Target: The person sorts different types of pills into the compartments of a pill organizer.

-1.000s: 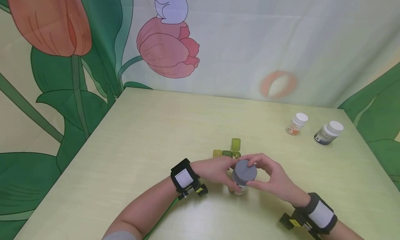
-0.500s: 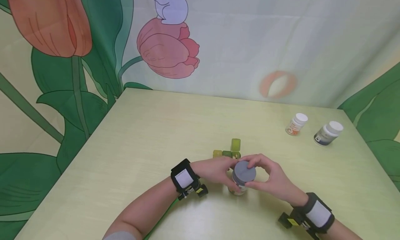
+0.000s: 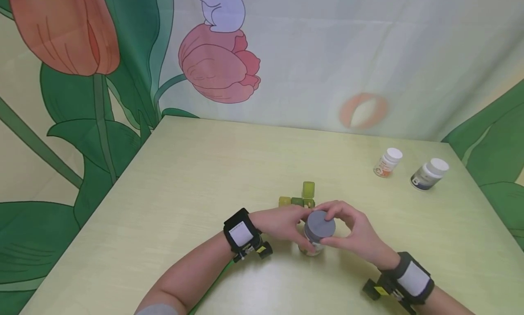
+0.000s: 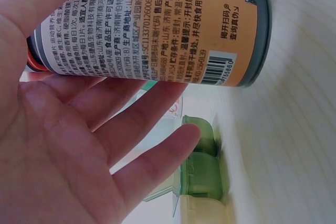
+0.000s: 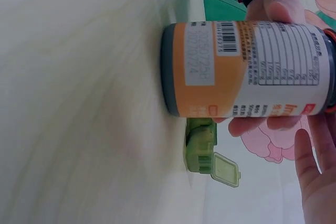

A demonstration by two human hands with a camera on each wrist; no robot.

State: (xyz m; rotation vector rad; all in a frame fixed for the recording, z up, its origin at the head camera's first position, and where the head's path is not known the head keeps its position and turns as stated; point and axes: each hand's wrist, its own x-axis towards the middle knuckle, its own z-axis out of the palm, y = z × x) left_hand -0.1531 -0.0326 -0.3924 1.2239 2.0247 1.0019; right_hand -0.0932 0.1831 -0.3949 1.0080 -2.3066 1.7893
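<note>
A pill bottle [image 3: 312, 247] with an orange and white label and a grey lid [image 3: 320, 225] stands on the pale table [image 3: 196, 178]. My left hand [image 3: 292, 224] grips the bottle's body from the left, and its fingers [image 4: 131, 129] curl round the label [image 4: 157, 30]. My right hand [image 3: 345, 231] holds the lid from the right with curled fingers. In the right wrist view the bottle [image 5: 241, 69] shows whole, with fingers of my right hand [image 5: 315, 171] at its lid end. A green pill organizer [image 3: 296, 200] lies just behind the bottle, with one compartment lid [image 3: 309, 188] flipped open.
Two more white-capped bottles stand at the far right of the table, one orange-labelled [image 3: 387, 162] and one dark-labelled [image 3: 429, 174]. A flower-printed curtain [image 3: 221, 64] hangs close behind the table's far edge. The organizer [image 5: 202, 153] sits next to the bottle's base.
My right wrist has shifted slightly left and up while its fingers stay on the lid. The bottle and my left hand have not moved.
</note>
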